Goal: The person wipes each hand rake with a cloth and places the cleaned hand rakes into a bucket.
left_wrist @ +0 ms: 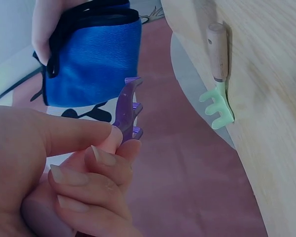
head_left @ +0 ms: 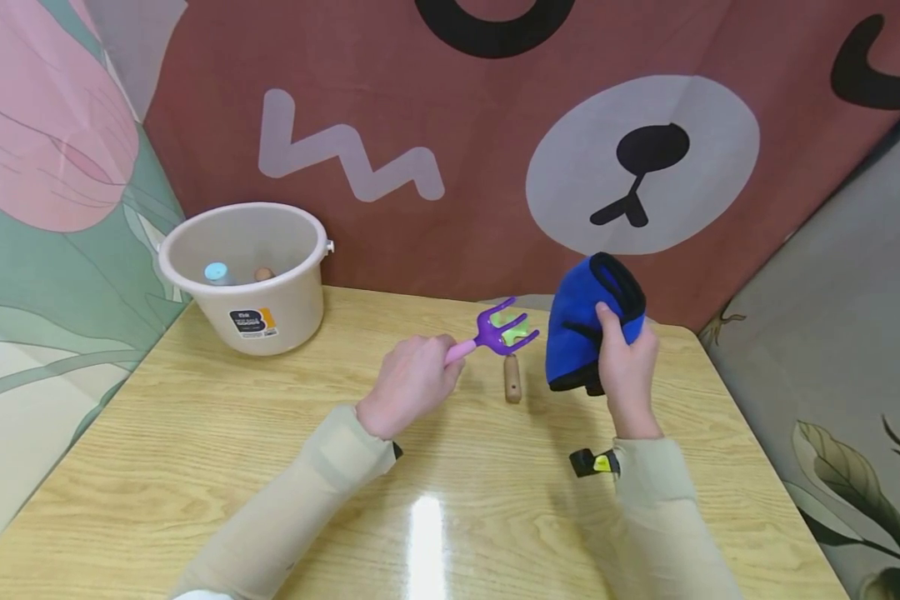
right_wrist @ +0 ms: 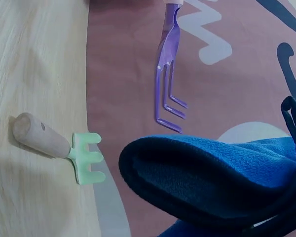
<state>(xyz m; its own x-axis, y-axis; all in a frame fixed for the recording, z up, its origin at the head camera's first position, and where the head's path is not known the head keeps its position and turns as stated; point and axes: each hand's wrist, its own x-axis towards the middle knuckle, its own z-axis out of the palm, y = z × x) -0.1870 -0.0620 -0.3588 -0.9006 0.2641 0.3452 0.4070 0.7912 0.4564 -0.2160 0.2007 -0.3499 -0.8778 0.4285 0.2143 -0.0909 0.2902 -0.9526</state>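
My left hand [head_left: 412, 379] grips the pink handle of a small toy garden rake with purple tines [head_left: 489, 332], raised above the table. In my right hand [head_left: 628, 358] is a folded blue cloth [head_left: 579, 321] with black edging, thumb across its front. The right wrist view shows the cloth [right_wrist: 237, 158] gaping at a fold, with the purple tines [right_wrist: 168, 47] bent toward it but apart. Between the hands, a second rake [head_left: 512, 379] lies on the table, its wooden handle toward me. Its light green head [right_wrist: 85, 158] is partly behind the purple tines in the head view.
A pale bucket [head_left: 288, 312] stands at the table's back left, with a light blue-topped thing [head_left: 216, 272] and a brown rounded thing [head_left: 264, 273] inside. Behind the wooden table [head_left: 195, 467] hangs a printed cloth backdrop [head_left: 390, 233] with a bear's face.
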